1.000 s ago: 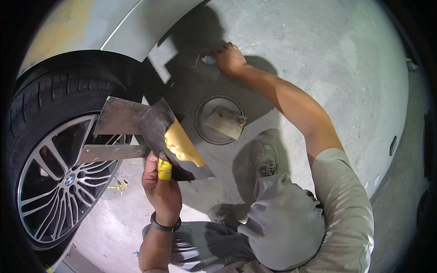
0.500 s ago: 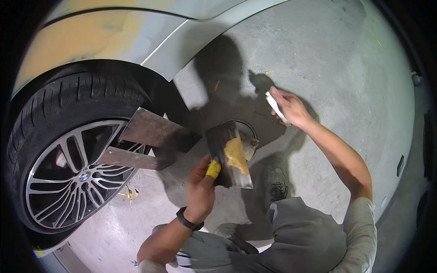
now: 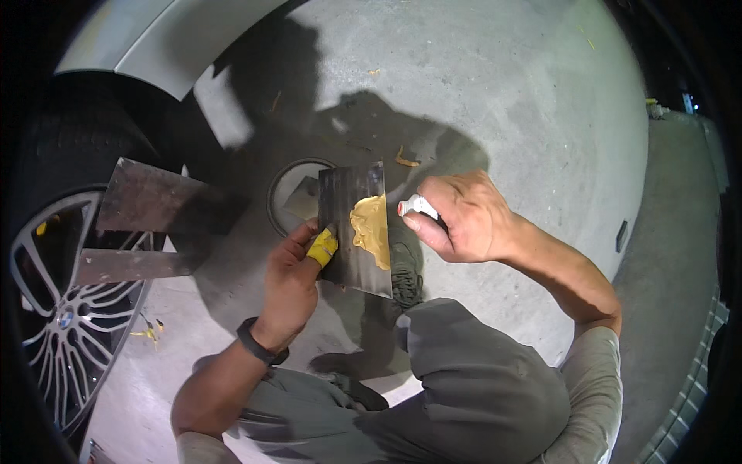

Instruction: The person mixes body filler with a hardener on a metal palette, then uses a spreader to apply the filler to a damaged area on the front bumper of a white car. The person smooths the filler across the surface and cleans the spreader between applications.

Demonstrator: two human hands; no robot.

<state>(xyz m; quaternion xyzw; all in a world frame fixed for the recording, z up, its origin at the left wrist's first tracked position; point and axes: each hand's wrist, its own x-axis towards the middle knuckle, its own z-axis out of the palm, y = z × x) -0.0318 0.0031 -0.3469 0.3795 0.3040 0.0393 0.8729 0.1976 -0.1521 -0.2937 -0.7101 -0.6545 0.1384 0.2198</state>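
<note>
My left hand [image 3: 294, 271], with yellow tape on the thumb, grips a dark rectangular metal plate [image 3: 340, 197] by its left side. A mound of yellowish paste [image 3: 369, 232] is smeared over the plate's right part. Just right of the plate, my right hand [image 3: 468, 220] is closed round a small white tube [image 3: 420, 206], whose red-tipped end points left toward the paste. Behind the held plate, a round lid or tin [image 3: 270, 201] lies on the floor with a flat piece in it, partly covered by the plate.
At the left stands a car wheel [image 3: 66, 356] under a pale body panel [image 3: 154, 39], with two metal plates [image 3: 147, 201] beside it. My shoe [image 3: 406, 274] is below the held plate. Scraps of yellow material [image 3: 406, 158] lie on the concrete floor [image 3: 541, 93].
My right hand has come back from farther up the floor, bringing the white tube beside the plate and turning it leftward. The held plate has swung from slanted to nearly straight.
</note>
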